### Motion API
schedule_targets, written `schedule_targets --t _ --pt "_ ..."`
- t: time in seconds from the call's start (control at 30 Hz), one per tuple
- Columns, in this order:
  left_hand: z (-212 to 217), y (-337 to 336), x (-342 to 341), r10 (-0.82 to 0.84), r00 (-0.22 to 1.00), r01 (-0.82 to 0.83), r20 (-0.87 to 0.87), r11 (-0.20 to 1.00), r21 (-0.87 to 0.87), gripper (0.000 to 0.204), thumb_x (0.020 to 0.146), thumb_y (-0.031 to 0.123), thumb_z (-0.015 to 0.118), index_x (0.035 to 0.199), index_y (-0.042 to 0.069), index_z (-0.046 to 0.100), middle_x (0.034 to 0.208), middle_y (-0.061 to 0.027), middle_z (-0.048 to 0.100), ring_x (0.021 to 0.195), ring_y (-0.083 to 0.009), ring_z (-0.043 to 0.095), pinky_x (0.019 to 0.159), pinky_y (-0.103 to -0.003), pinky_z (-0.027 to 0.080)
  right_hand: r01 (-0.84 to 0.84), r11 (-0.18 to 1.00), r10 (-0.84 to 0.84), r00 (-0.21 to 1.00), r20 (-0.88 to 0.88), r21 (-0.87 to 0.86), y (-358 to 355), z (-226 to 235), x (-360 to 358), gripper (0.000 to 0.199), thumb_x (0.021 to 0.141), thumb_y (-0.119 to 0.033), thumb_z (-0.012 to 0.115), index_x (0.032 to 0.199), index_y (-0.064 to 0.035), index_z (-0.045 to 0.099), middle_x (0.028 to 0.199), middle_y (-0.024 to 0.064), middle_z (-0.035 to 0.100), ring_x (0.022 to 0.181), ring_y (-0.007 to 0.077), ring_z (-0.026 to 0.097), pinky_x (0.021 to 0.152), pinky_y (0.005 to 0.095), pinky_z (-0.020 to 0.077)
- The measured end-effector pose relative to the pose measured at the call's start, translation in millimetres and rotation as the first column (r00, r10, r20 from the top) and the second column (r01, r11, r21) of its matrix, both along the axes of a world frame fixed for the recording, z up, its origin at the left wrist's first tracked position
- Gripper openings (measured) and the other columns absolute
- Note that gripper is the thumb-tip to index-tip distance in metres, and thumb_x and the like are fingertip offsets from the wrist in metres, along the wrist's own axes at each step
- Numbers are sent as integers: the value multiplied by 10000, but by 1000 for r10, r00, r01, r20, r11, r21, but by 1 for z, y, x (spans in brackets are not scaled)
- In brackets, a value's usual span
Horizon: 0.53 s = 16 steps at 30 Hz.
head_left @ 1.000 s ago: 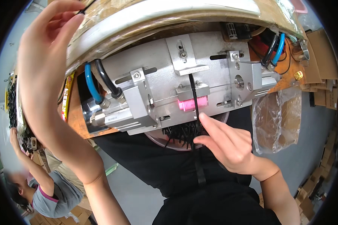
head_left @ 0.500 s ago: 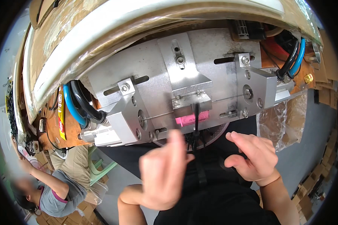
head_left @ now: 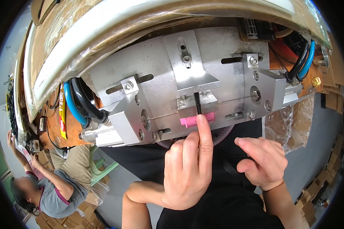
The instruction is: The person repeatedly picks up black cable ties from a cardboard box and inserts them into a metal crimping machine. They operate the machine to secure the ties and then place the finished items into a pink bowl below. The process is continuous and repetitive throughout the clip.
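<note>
My left hand [head_left: 187, 168] has its index finger stretched against the lower end of a black rod with a threaded top [head_left: 197, 100]. The thumb is hidden underneath; the rod looks pinched between the two. The rod stands against the front of a small metal block [head_left: 187, 106], below a slanted metal bracket [head_left: 191, 82]. Just under the block, partly behind my fingertip, is a pink cylinder [head_left: 187, 121]. My right hand [head_left: 265, 164] hovers to the right in front of the machine, fingers bent, thumb apart, nothing visible in it.
Two metal side blocks, left [head_left: 128, 118] and right [head_left: 262, 87], point thin rods at the middle block. Black and blue hoses [head_left: 78, 110] run at both sides. Below the plate shows a round container's rim [head_left: 227, 135]. Another person [head_left: 61, 191] works at the far left.
My left hand has moved right and forward, bringing the black rod to the middle block. A black piece that hung in front of that block has gone from view. My right hand shifted slightly.
</note>
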State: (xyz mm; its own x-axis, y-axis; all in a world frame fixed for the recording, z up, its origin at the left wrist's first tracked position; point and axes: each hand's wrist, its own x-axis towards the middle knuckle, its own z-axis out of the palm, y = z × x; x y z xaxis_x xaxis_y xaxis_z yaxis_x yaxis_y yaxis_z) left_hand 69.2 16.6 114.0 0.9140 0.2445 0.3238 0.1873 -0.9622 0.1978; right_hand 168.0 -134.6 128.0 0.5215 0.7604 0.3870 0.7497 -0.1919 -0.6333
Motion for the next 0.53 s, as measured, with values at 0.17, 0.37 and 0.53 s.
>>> schedule_targets --t 0.17,0.37,0.53 --pt "3 0 -2 -4 1000 3 -21 999 -52 567 687 -43 625 1254 -31 615 932 -44 549 735 -155 488 634 -259 431 4 1000 -5 995 -102 -9 0 5 -1 433 771 -214 810 1074 57 660 883 149 696 639 228 660 556 289 541" --pt "14 4 -15 -139 977 179 163 947 -268 580 633 -30 742 1204 -27 642 918 -56 595 756 -169 530 658 -271 448 66 992 20 756 -654 106 9 14 -2 260 904 -12 631 1146 82 633 963 182 702 844 223 685 739 305 550" --pt "17 -1 -32 -226 903 382 366 812 -442 556 657 -1 805 1185 -32 632 934 -88 629 789 -181 566 678 -275 458 -90 897 443 202 -874 433 20 12 2 352 980 -14 527 1314 92 500 1276 227 598 1158 256 613 1001 344 467"
